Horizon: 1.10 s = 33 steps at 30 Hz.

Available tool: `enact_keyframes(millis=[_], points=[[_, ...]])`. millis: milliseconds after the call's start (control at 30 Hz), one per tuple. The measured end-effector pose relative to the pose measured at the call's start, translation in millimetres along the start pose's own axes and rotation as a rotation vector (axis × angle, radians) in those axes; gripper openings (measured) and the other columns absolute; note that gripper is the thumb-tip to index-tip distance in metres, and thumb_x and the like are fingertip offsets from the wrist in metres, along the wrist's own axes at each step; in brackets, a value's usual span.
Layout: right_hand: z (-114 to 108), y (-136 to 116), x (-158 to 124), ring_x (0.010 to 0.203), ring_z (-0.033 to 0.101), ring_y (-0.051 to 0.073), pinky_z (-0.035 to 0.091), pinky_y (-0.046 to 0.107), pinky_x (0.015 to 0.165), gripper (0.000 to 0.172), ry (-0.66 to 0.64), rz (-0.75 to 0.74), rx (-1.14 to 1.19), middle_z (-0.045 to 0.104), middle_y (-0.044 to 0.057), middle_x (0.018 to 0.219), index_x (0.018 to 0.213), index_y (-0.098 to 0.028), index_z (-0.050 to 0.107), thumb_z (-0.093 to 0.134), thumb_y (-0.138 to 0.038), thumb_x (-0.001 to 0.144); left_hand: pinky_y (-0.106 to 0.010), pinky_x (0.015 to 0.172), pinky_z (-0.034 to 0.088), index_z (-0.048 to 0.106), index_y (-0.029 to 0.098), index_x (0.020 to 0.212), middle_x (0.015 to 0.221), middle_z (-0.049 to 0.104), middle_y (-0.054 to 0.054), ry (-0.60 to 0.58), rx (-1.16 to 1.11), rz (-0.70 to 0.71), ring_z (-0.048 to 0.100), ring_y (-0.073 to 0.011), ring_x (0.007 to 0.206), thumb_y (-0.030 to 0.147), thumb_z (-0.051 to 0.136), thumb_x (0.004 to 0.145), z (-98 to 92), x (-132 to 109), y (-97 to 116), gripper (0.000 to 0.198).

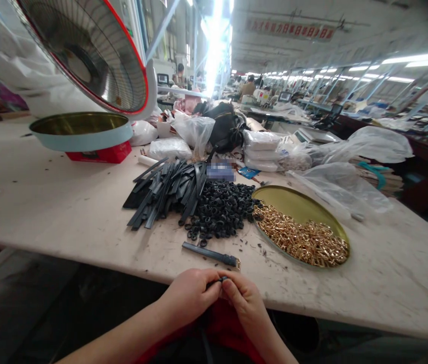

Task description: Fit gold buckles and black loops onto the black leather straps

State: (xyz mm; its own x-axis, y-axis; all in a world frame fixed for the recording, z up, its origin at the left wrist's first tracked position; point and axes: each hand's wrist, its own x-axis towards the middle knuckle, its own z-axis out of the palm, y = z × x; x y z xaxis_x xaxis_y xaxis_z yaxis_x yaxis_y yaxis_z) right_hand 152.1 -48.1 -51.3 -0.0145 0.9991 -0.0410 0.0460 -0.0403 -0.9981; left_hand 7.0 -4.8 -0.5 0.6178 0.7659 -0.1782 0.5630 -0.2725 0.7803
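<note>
My left hand (189, 296) and my right hand (246, 301) meet at the table's near edge, fingers pinched together on a small black piece (223, 279) held between them. Just beyond my hands lies a finished black strap with a gold ring at its end (211, 254). Farther back is a heap of small black loops (219, 208), and to its left a pile of flat black straps (166, 189). To the right, a round gold tray (297, 202) holds many small gold rings (306, 242).
A round tin with a gold inside (81, 130) sits on a red box at the back left, under a large tilted fan (85, 50). Plastic bags (194, 129) and wrapped bundles crowd the back of the pale table (47, 202). Other people work at distant benches.
</note>
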Motion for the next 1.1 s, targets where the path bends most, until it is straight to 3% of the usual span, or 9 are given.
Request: enact_keyframes(millis=[167, 233, 333, 467, 533, 633, 800, 933, 1100], points=[[-3, 10, 10, 0.057, 0.053, 0.014, 0.043, 0.025, 0.055, 0.027, 0.172, 0.119, 0.081, 0.059, 0.000, 0.063, 0.076, -0.018, 0.059, 0.059, -0.045, 0.071, -0.023, 0.069, 0.039, 0.058, 0.018, 0.096, 0.085, 0.064, -0.002, -0.011, -0.166, -0.030, 0.056, -0.0161, 0.077, 0.021, 0.040, 0.079, 4.0, 6, -2, 0.025], [-3, 10, 12, 0.056, 0.052, 0.013, 0.042, 0.024, 0.055, 0.025, 0.230, 0.101, 0.025, 0.057, -0.002, 0.061, 0.072, -0.019, 0.057, 0.062, -0.043, 0.069, -0.022, 0.070, 0.040, 0.052, 0.018, 0.104, 0.087, 0.063, -0.002, -0.006, -0.243, -0.027, 0.055, -0.0147, 0.078, 0.015, 0.040, 0.076, 2.6, 9, -5, 0.030], [-1, 5, 10, 0.064, 0.054, 0.015, 0.043, 0.025, 0.059, 0.025, 0.177, 0.038, -0.018, 0.061, 0.001, 0.069, 0.078, -0.019, 0.060, 0.059, -0.044, 0.072, -0.022, 0.069, 0.041, 0.049, 0.016, 0.101, 0.085, 0.061, -0.002, 0.028, -0.316, -0.034, 0.055, -0.0135, 0.077, 0.013, 0.039, 0.075, 1.8, 13, -12, 0.027], [-2, 0, 8, 0.056, 0.051, 0.013, 0.041, 0.025, 0.052, 0.047, 0.092, 0.115, 0.178, 0.056, 0.002, 0.061, 0.081, -0.018, 0.061, 0.035, -0.057, 0.081, -0.020, 0.054, 0.039, 0.042, 0.017, 0.101, 0.070, 0.057, 0.002, 0.025, -0.389, -0.114, 0.052, -0.0108, 0.060, 0.019, 0.042, 0.077, 4.8, 16, -23, 0.024], [-3, 0, 9, 0.048, 0.045, 0.010, 0.037, 0.022, 0.048, 0.040, 0.075, 0.203, 0.291, 0.050, -0.002, 0.052, 0.073, -0.018, 0.058, 0.042, -0.054, 0.080, -0.019, 0.045, 0.036, 0.039, 0.017, 0.101, 0.061, 0.054, 0.006, 0.007, -0.434, -0.168, 0.048, -0.0094, 0.049, 0.028, 0.046, 0.078, 6.5, 16, -26, 0.026], [-2, 1, 10, 0.044, 0.040, 0.007, 0.031, 0.019, 0.045, 0.027, -0.023, 0.321, 0.433, 0.050, -0.005, 0.056, 0.078, -0.019, 0.054, 0.059, -0.045, 0.073, -0.019, 0.045, 0.037, 0.039, 0.018, 0.095, 0.059, 0.053, 0.006, 0.022, -0.465, -0.210, 0.049, -0.0099, 0.048, 0.036, 0.050, 0.077, 6.9, 13, -25, 0.028], [2, -4, 3, 0.051, 0.044, 0.007, 0.033, 0.019, 0.050, 0.030, -0.204, 0.428, 0.646, 0.053, -0.003, 0.063, 0.078, -0.018, 0.055, 0.068, -0.041, 0.066, -0.021, 0.052, 0.035, 0.049, 0.018, 0.078, 0.065, 0.057, 0.003, 0.113, -0.200, -0.190, 0.053, -0.0130, 0.061, 0.037, 0.054, 0.073, 3.8, 5, -17, 0.021], [3, -9, -7, 0.057, 0.047, 0.009, 0.036, 0.020, 0.055, 0.026, -0.232, 0.414, 0.731, 0.053, -0.002, 0.063, 0.071, -0.017, 0.052, 0.070, -0.035, 0.065, -0.022, 0.058, 0.038, 0.056, 0.017, 0.076, 0.071, 0.061, 0.001, 0.113, -0.132, -0.162, 0.054, -0.0146, 0.068, 0.034, 0.054, 0.072, 2.1, -4, -9, 0.017], [4, -13, -8, 0.057, 0.047, 0.011, 0.039, 0.024, 0.058, 0.028, -0.050, 0.320, 0.582, 0.050, -0.003, 0.062, 0.070, -0.018, 0.048, 0.062, -0.043, 0.070, -0.021, 0.050, 0.039, 0.057, 0.014, 0.078, 0.067, 0.060, 0.001, -0.056, -0.550, -0.191, 0.051, -0.0098, 0.052, 0.029, 0.055, 0.071, 1.3, -17, -2, 0.018]])
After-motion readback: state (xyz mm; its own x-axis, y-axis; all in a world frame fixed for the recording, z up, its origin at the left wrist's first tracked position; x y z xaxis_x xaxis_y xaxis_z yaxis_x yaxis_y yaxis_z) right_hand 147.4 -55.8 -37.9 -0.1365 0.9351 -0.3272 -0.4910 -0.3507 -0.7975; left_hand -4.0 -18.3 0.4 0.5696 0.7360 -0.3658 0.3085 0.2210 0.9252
